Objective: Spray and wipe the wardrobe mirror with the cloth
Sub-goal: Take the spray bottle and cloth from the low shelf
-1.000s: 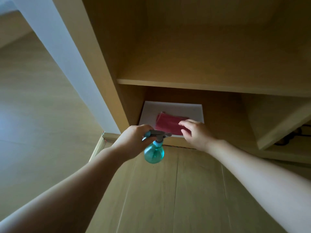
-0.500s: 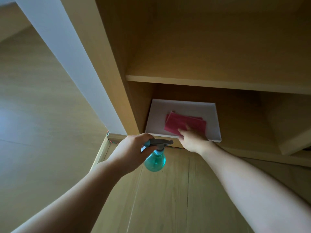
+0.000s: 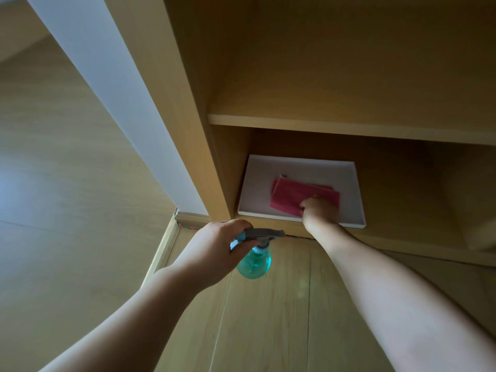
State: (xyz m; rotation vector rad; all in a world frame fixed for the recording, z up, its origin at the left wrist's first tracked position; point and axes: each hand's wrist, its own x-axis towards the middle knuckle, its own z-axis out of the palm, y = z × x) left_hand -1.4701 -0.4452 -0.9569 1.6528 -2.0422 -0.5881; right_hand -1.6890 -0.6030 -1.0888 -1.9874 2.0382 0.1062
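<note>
From the head view, the left hand [image 3: 214, 253] has its fingers clamped round the grey trigger head of a teal spray bottle [image 3: 253, 264], which hangs above the wooden floor [image 3: 268, 331]. The right hand [image 3: 319, 212] reaches into the lowest wardrobe compartment [image 3: 397, 183]. Its fingers curl onto the near edge of the red cloth [image 3: 292, 193], which lies folded in a white tray [image 3: 255, 189].
</note>
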